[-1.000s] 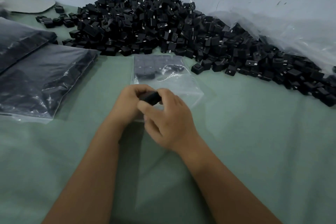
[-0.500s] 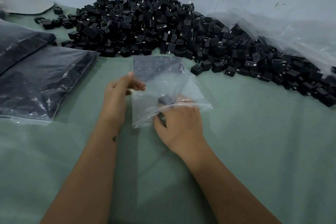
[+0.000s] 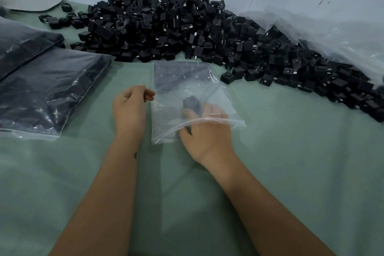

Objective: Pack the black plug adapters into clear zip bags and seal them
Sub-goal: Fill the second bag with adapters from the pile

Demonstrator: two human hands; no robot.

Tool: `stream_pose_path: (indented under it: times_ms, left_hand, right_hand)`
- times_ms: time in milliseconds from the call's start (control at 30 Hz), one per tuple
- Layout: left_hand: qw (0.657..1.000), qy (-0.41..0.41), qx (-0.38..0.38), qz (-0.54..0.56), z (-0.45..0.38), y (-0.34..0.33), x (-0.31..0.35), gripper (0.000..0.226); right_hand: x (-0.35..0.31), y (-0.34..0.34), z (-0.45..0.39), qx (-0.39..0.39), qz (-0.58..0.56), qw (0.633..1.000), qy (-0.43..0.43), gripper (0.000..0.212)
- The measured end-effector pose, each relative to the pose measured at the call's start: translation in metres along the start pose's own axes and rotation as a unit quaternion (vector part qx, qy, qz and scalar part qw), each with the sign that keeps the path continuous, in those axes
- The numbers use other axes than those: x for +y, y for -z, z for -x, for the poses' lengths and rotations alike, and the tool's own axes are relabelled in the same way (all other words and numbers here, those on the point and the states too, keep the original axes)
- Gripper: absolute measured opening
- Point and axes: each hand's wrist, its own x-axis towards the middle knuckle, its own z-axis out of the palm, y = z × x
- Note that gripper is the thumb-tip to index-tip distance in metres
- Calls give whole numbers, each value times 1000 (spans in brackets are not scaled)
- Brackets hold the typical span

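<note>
Small black cube-shaped plug adapter sits inside the clear soft-plastic zip bag, roughly mid-bag, seen through the film. It is held by the fingertips of the right hand, which reaches in through the bag's open mouth at the near edge; grip is clenched around the adapter, and the wrist lies outside the bag. More dark adapters appear to lie at the bag's far end, but the film blurs them and no count is possible.

Left hand is at the bag's left edge, thumb and forefinger pinched together at the film. Whether they actually hold the plastic or only touch it, cannot tell for certain; it looks like a steadying pinch.

Bag rests on the green cloth-covered worktop. Just beyond it lies the large loose heap of black plug adapters, spreading right into a crumpled clear plastic sheet. To the left, well apart, lie filled clear bags of dark contents.

Step in hand, by judgement: filling, one adapter being placed. Bag seems only partly filled; the seal is open.

Next move likely calls for releasing the adapter deep in the bag beside the others, withdrawing the right hand without dragging the film, and keeping the mouth open with the left hand.
</note>
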Motion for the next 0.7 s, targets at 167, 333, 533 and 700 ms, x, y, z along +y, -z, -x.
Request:
stream_pose_path:
  times_ms: [167,333,533,700]
  left_hand:
    - [1000,4,-6,-10,1,0,0,33]
    - [999,12,-10,-31,0,-2,-1,33]
    - [998,24,-8,-53,1,-3,0,32]
    - [998,24,-14,-48,2,-4,3,31]
  right_hand:
    - [0,-6,-27,-30,11,999,-17,40]
    - [-9,-10,-48,-35,-44,998,-39,41]
    - [-15,-18,-76,-63,-22,996,-62,51]
    - [-10,-20,-76,-42,-77,995,-40,51]
